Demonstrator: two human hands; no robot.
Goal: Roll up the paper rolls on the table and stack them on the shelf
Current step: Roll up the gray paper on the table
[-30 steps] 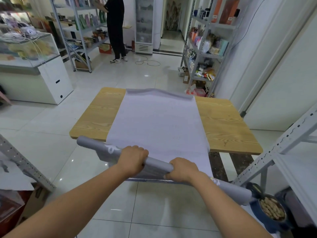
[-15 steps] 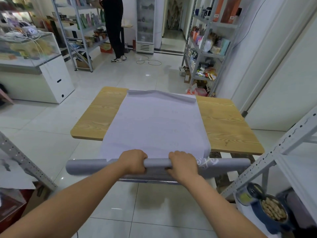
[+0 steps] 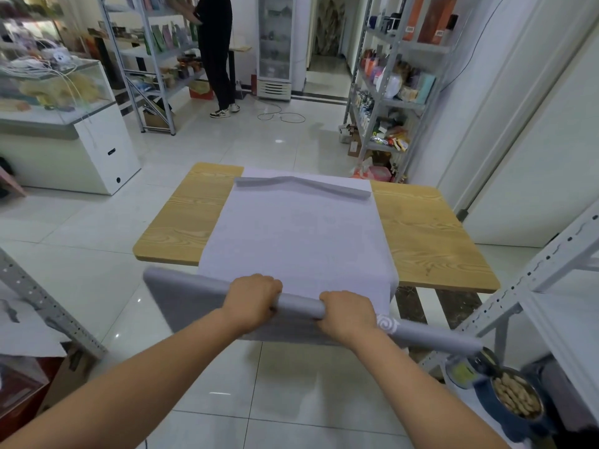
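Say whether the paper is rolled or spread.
Mostly spread: the paper lies flat across the table; left hand and right hand grip its rolled near end.

Pretty bright all round here, with even, soft indoor light that looks like it comes from overhead, nothing harsh. The glossy floor tiles (image 3: 278, 141) throw back a few small white glare dots, and there's a faint grey shadow on them just below the near edge of the surface (image 3: 421, 241). Classic wide-angle bend: the shelf upright (image 3: 525, 280) on the right leans and stretches toward the frame edge. The left end of the paper roll (image 3: 299, 306) is smeared with motion blur, and the tin of nuts (image 3: 515, 396) in the bottom right corner is mushy too. The far shelves look soft, with low detail and slightly washed colours.
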